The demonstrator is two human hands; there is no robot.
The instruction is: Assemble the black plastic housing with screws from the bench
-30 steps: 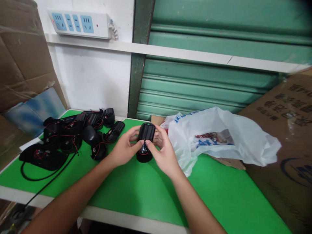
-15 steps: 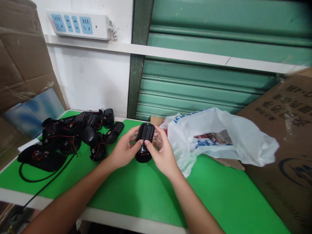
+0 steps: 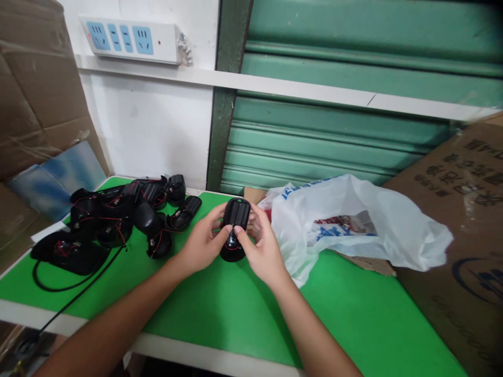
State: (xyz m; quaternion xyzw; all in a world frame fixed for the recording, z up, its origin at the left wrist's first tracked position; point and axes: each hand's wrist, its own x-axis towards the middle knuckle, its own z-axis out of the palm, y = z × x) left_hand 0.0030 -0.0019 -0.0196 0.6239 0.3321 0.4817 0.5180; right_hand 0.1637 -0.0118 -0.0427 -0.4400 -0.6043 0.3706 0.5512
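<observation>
Between both hands is a small black plastic housing (image 3: pixel 237 210), with two grooves like battery slots in its upper half and a shiny rounded part with a red wire below. My left hand (image 3: pixel 205 238) grips its left side, thumb on the front at mid-height. From the right, my right hand (image 3: pixel 262 242) holds it too, its thumb beside the other one. The fingers behind the housing are partly hidden. To the left lies a heap of similar black housings (image 3: pixel 146 217) with thin red wires.
A crumpled white plastic bag (image 3: pixel 353 201) with reddish contents lies right of my hands on the green tabletop (image 3: pixel 220 314). Cardboard boxes stand at left (image 3: pixel 43 78) and right (image 3: pixel 444 209). A black cable (image 3: pixel 84 283) crosses the left edge. Behind is a power strip (image 3: pixel 131 39).
The whole view has shifted slightly, so things appear a little further right. Both hands keep the same hold on the black housing.
</observation>
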